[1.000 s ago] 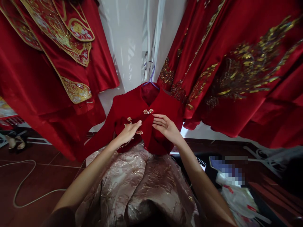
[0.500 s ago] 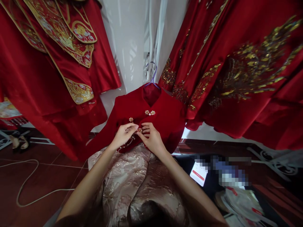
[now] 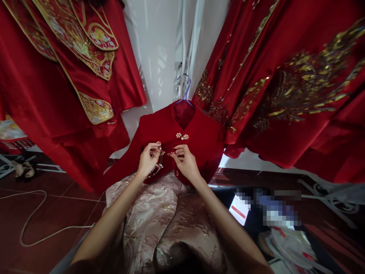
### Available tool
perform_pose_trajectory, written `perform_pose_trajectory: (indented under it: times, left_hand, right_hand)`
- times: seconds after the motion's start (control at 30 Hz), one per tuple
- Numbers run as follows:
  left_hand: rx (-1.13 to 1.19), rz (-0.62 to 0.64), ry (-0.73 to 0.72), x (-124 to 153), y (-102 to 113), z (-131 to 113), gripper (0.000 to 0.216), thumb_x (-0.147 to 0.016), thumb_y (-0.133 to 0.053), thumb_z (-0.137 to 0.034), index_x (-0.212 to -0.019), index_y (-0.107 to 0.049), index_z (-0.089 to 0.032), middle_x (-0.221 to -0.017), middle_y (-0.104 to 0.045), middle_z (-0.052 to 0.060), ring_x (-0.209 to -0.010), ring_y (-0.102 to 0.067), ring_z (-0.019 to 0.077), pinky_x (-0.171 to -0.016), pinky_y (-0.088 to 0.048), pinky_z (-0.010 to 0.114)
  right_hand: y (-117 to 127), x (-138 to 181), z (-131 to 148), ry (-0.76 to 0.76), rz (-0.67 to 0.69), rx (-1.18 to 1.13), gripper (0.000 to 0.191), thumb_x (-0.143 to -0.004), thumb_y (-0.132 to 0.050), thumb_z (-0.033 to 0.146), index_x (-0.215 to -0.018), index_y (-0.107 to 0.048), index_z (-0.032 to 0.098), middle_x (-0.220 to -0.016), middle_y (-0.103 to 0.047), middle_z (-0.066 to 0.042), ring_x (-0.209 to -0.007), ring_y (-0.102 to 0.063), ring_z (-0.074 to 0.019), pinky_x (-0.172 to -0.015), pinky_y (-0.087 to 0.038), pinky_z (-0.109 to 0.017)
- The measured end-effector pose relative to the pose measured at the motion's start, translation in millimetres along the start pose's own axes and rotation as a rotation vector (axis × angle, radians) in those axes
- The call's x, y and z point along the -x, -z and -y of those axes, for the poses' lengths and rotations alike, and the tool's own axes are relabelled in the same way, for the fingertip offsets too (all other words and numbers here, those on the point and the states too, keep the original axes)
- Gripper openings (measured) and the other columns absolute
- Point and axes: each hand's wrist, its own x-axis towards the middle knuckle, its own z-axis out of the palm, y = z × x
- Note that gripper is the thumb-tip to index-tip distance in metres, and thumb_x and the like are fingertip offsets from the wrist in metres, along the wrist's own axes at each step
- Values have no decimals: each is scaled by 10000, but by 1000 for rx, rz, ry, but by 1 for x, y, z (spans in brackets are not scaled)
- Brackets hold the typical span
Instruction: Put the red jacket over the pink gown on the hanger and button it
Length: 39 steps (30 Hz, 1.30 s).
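A red jacket (image 3: 199, 137) hangs on a purple hanger (image 3: 186, 91) over a pale pink brocade skirt (image 3: 159, 220). A pearl clasp (image 3: 181, 136) at the collar is fastened. My left hand (image 3: 148, 160) pinches the left half of the lower pearl clasp (image 3: 158, 146) on the jacket's front. My right hand (image 3: 184, 163) pinches the right half of that clasp (image 3: 171, 153) a little apart from it. Both hands are closed on the jacket's front edges.
Red gowns with gold embroidery hang at the left (image 3: 57, 76) and right (image 3: 285, 83). A white cord (image 3: 31, 224) lies on the dark tiled floor. Sandals (image 3: 23, 169) stand at the far left. Papers and bags (image 3: 285, 236) lie at the lower right.
My hands came together on the lower clasp, then drew slightly apart, the left one rising toward the left half. The view shifted a little.
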Motion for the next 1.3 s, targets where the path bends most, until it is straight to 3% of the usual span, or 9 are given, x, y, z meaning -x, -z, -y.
perform_pose_trajectory:
  times: [0.2,0.33,0.5,0.67,0.97,1.1,1.3]
  left_hand:
    - [-72,36,-37,3,4,-11,253,-792,-558,-171,-1033,-617,-221,-1057,-599,47,-667,-560,85,-670,-495,244]
    - [-160,71,-38,3,3,-11,339,-754,-592,-164,-1086,-621,-223,-1014,-566,50,-681,-565,91,-655,-494,239]
    - [0,119,25,3,0,-8,353,-747,-609,-204,-1100,-610,-188,-992,-594,60,-707,-584,103,-610,-494,217]
    - [186,106,79,1,3,-11,313,-774,-617,-308,-1051,-640,-164,-948,-662,63,-792,-621,128,-685,-512,233]
    - [151,36,58,-2,14,-13,297,-770,-627,-329,-1001,-699,-157,-990,-710,71,-859,-669,174,-823,-539,326]
    - [138,25,96,-3,17,-13,298,-753,-645,-345,-968,-711,-150,-938,-725,71,-795,-682,182,-803,-550,349]
    - [160,69,33,-11,20,-7,270,-733,-661,-370,-868,-699,-140,-873,-718,71,-773,-669,168,-784,-540,324]
  right_hand:
    - [-8,-6,3,4,15,-37,233,-750,-613,241,-953,-505,201,-829,-595,-28,-732,-599,-140,-630,-536,-263]
    - [-13,-11,4,22,12,-65,236,-749,-624,257,-947,-510,199,-834,-600,-27,-735,-604,-134,-643,-536,-260]
    - [-14,-13,5,31,12,-75,236,-757,-621,282,-944,-507,196,-847,-602,-32,-752,-610,-134,-646,-539,-257]
    - [-20,-17,6,18,16,-79,252,-757,-621,304,-948,-495,199,-852,-601,-30,-755,-608,-134,-657,-546,-266]
    - [-31,-25,10,109,-3,-59,196,-773,-594,254,-933,-497,197,-845,-592,-30,-757,-598,-136,-656,-544,-268]
    - [-33,-26,9,104,-12,-35,190,-783,-577,247,-944,-490,194,-850,-584,-30,-763,-595,-135,-656,-543,-264]
    - [-35,-28,8,100,-30,-13,185,-788,-577,265,-937,-493,192,-853,-591,-33,-754,-598,-135,-666,-547,-274]
